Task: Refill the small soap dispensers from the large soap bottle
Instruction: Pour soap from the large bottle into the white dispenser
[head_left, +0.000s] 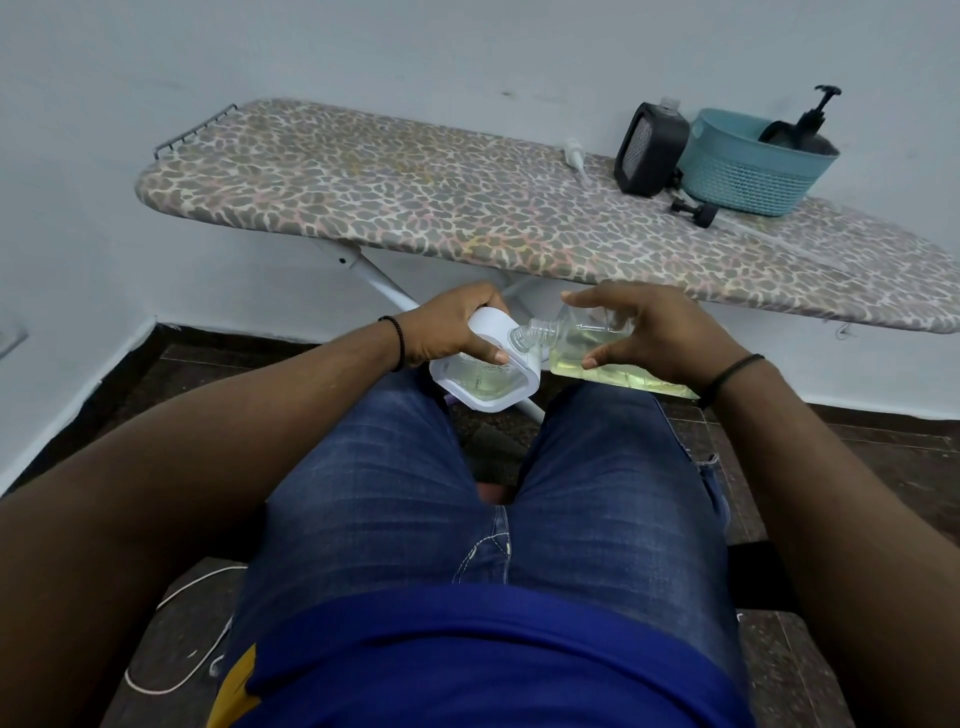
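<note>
Nearest the camera, over the knees, the pouring is being done. A white dispenser (485, 371) is gripped in the left hand (452, 332), fingers curled over its top and thumb along its side; it is tilted, its opening turned up and to the right. The clear bottle (592, 345) of yellow soap is held in the right hand (649, 332), pinched between fingers above and thumb below. The bottle's long axis lies nearly level, running right to left, and its uncapped threaded neck points left and slightly down, at or just over the dispenser's opening. Yellow liquid is seen inside the dispenser, so this refill is judged to be under way; whether soap is flowing cannot be told. Soap remains in the bottle.

Farther off, on the ironing board (415, 197), a black dispenser (649, 150) stands uncapped beside a teal basket (753, 166), in which a black pump bottle (810, 124) is held. A black cap (696, 210) and a white pump (576, 158) lie loose on the board. At least the black dispenser is judged still to be filled, and the caps are yet to be refitted.
</note>
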